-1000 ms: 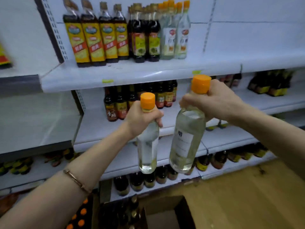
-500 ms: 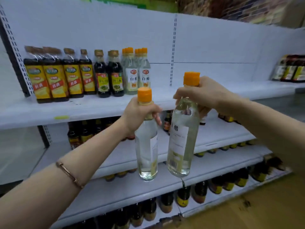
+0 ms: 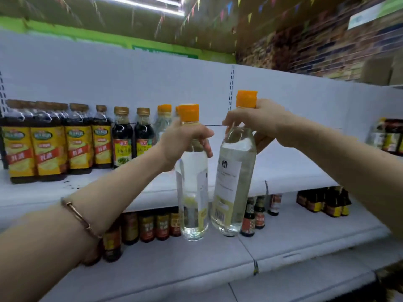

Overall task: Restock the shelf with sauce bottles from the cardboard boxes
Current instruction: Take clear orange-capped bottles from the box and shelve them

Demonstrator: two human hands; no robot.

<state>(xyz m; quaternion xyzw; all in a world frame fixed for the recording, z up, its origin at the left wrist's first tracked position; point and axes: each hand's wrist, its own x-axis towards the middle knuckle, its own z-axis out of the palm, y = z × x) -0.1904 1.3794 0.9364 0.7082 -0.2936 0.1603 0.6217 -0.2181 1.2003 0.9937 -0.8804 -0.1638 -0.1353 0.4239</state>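
My left hand [image 3: 182, 141] grips the neck of a clear bottle with an orange cap [image 3: 192, 192], which hangs upright in front of the white top shelf [image 3: 283, 171]. Beside it, my right hand [image 3: 259, 125] grips the neck of a second, slightly larger clear orange-capped bottle [image 3: 234, 182] with a white label, tilted a little. Both bottles are held in the air, close together, at the level of the top shelf's edge. Matching orange-capped bottles [image 3: 163, 118] stand on that shelf behind my left hand. The cardboard boxes are out of view.
On the top shelf's left stand yellow-labelled dark bottles [image 3: 48, 147] and two dark bottles with gold caps [image 3: 133, 138]. More bottles [image 3: 390, 136] sit at its far right, with bare shelf between. The shelf below [image 3: 305, 232] holds small dark sauce bottles [image 3: 152, 225].
Both hands have lifted their bottles higher, from the lower shelves up to the top shelf's level. The view has tilted upward, and the box on the floor has dropped out of sight.
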